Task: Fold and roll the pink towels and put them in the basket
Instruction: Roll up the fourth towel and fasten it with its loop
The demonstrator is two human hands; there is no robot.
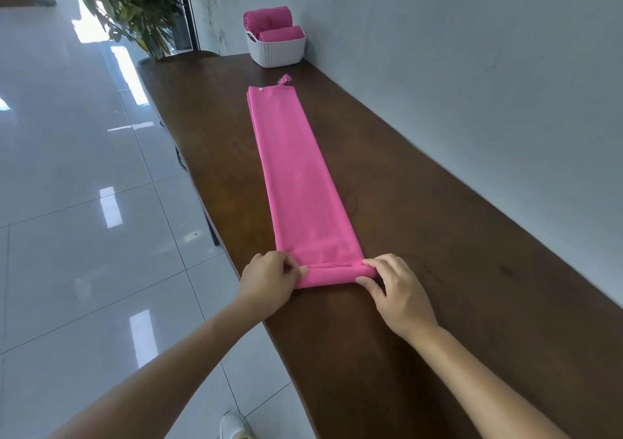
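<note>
I observed a bright, daylit scene. Light entered from the upper left, behind the plant [135, 3], where highlights were blown out. The glossy floor [67, 236] carried hard white glare patches. The desk [421, 236] showed a soft sheen and faint shadows. The pink towel [296, 169] was evenly lit and sharp. Wide-angle distortion curved the desk edge and softened the corners.
</note>
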